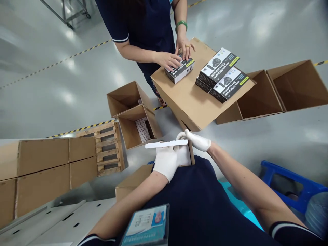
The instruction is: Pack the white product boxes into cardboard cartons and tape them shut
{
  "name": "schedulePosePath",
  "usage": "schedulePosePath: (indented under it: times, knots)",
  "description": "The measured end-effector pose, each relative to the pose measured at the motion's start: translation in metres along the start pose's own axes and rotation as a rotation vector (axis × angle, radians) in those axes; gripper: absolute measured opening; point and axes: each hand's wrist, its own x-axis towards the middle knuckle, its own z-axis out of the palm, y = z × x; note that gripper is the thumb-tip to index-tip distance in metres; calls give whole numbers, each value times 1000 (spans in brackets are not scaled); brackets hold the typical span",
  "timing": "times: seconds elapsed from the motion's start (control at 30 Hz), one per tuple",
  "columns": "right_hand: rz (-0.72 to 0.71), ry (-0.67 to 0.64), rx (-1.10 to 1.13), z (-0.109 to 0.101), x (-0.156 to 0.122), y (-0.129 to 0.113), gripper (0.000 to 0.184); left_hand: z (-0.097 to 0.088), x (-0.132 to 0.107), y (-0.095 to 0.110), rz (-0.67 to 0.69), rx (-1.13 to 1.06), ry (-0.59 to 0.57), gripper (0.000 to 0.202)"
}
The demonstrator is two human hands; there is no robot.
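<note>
White gloves cover both my hands. My left hand (166, 162) is closed on a thin, flat white piece (165, 144), seen almost edge-on. At the piece's right end, my right hand (197, 140) has its fingers curled against it; the far fingertips are partly hidden. Directly below them sits an open cardboard box (191, 153) with white material inside, against my body. Across from me, a co-worker's bare hands (176, 58) rest on a black-and-white printed box (180, 70).
More printed boxes (225, 75) are stacked on a large carton (184, 99). Open cartons (137, 119) stand at the left, one holding white packs, and others (276, 89) at the right. A wooden pallet (109, 147), stacked cartons (43, 157) and a blue stool (292, 184) are nearby.
</note>
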Motion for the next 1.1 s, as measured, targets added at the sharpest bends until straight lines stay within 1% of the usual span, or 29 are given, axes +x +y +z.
schedulePosePath:
  times: [0.07, 0.17, 0.3, 0.4, 0.47, 0.53, 0.6, 0.67, 0.8, 0.93, 1.0, 1.1]
  knots:
    - [28, -41, 70, 0, 2, 3, 76, 2, -6, -1, -8, 2, 19, 84]
    - [10, -48, 124, 0, 5, 8, 70, 3, -15, 0, -15, 6, 31, 77]
    - [-35, -10, 77, 2, 8, 10, 61, 0, -23, 1, -21, 39, 31, 73]
    - [-59, 14, 27, 1, 9, 10, 45, -5, -27, 3, -10, 65, 50, 73]
    - [-34, 29, 39, 1, 10, 10, 33, -8, -29, 3, 5, 81, 69, 72]
    - [19, 45, 80, 2, 11, 12, 24, -9, -31, 4, 19, 93, 79, 68]
    - [61, 52, 122, 3, 13, 14, 20, -9, -32, 3, 32, 98, 84, 62]
    - [74, 52, 144, 3, 14, 16, 19, -9, -33, 3, 44, 100, 88, 62]
    - [48, 64, 156, 4, 16, 18, 18, -9, -29, 1, 23, 129, 90, 67]
    - [76, 83, 167, 4, 17, 15, 16, -10, -15, 2, 4, 159, 37, 69]
    - [82, 83, 155, 3, 16, 13, 15, -10, -6, 4, 9, 181, 3, 63]
    - [41, 84, 103, 0, 14, 12, 12, -8, 5, 7, 25, 216, -34, 46]
